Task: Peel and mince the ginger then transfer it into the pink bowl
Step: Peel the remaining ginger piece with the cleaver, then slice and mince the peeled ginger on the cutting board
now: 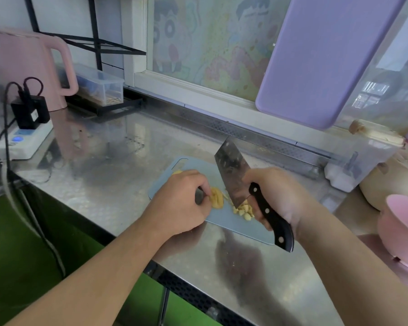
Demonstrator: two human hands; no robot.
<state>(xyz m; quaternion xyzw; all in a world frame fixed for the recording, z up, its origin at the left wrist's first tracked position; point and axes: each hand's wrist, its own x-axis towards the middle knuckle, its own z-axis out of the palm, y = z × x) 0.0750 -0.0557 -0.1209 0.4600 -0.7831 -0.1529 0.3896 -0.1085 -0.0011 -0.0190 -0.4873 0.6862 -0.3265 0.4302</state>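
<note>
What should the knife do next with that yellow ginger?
Probably chop down again. The left hand pins the uncut ginger slices on the cutting board, and the right hand holds the cleaver between them and the chopped bits, which look chunky.

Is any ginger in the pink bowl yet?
Cannot tell: the pink bowl shows only its outside, at the right edge. The chopped ginger that shows lies on the cutting board.

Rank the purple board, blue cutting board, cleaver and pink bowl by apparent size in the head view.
1. purple board
2. blue cutting board
3. cleaver and pink bowl: similar; the bowl is cut off, so unranked.
</note>
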